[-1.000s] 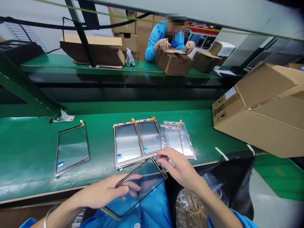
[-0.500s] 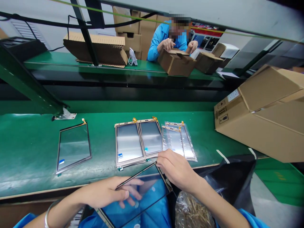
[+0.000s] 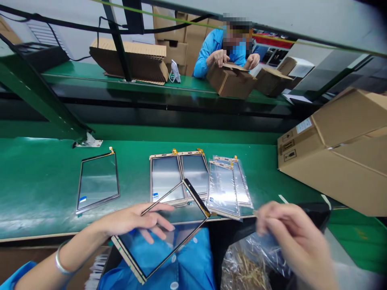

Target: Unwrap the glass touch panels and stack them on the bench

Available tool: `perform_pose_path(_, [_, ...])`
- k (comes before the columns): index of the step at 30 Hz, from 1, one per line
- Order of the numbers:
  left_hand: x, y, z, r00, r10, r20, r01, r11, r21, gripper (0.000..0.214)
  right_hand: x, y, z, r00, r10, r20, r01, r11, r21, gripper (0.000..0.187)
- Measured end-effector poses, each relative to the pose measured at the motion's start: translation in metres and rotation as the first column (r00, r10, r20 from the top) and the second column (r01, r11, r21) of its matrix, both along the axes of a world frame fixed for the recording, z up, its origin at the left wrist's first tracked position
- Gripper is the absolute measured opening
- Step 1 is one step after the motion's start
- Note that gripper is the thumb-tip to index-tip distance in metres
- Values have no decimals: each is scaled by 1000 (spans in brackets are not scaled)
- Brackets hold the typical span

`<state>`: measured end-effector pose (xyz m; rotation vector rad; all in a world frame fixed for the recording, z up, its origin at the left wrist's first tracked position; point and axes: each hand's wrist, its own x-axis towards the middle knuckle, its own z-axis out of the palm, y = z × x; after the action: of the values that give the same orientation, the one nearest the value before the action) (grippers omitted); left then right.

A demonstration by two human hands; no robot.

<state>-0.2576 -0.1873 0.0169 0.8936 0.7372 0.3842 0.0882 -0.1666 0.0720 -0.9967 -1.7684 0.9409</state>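
Observation:
My left hand point(image 3: 142, 220) grips a framed glass touch panel point(image 3: 177, 237) by its left edge, fingers spread under the see-through pane. The panel is tilted above my lap, with a black strip along its upper right edge. Off to the right, my right hand point(image 3: 292, 233) is blurred by motion, fingers pinched together; a small pale bit shows at the fingertips, too smeared to name. Beyond the held panel lie stacked panels point(image 3: 166, 177), a second stack point(image 3: 195, 173) and film-wrapped panels point(image 3: 223, 187). One separate panel point(image 3: 99, 179) lies at the left.
A large cardboard box point(image 3: 335, 161) stands at the right. Below my right hand is a black bag point(image 3: 314, 213) with clear plastic waste point(image 3: 248, 257) beside it. Across the green bench point(image 3: 54, 173), a co-worker in blue point(image 3: 208, 48) handles a carton point(image 3: 232, 80). A green post point(image 3: 51, 92) slants at left.
My right hand has left the panel's upper corner and swung right. The panel, still in my left hand, has turned and its upper corner sits higher. The whole view has shifted slightly.

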Motion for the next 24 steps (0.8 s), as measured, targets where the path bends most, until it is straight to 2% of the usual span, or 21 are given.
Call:
perform_pose_path(2, [8,-4,8,997,-45,-69,49,997,55,48,-19,13,-5,978,18,207,-50,987,151,10])
perform_pose_path(5, [19,-9,18,980,-83,-179,110,983,147,47,-50,28,-12,887,139,440,-285,915,284,14])
perform_pose_path(8, [24,-13,25,958,-100,-269,154,970,190,46,-64,34,-11,813,207,544,-414,862,292,14])
perform_pose_path(13, [23,-15,32,951,-86,-298,160,959,235,44,-64,34,-3,752,207,626,-462,843,277,21])
perform_pose_path(17, [24,-14,29,962,-62,-265,133,957,257,42,-67,31,-4,699,169,695,-499,812,304,23])
perform_pose_path(19, [25,-9,24,981,-8,-195,45,982,186,43,-58,20,-5,703,167,691,-505,802,321,21])
perform_pose_path(21, [24,1,18,984,145,-105,-137,987,79,43,-33,-1,-9,743,234,627,-466,854,233,18])
perform_pose_path(23, [23,14,12,930,364,-46,-365,931,-21,37,8,-28,-19,807,295,512,-347,938,6,16])
perform_pose_path(24, [22,20,10,884,467,-26,-468,881,-66,33,32,-42,-28,856,257,448,-249,965,-76,17])
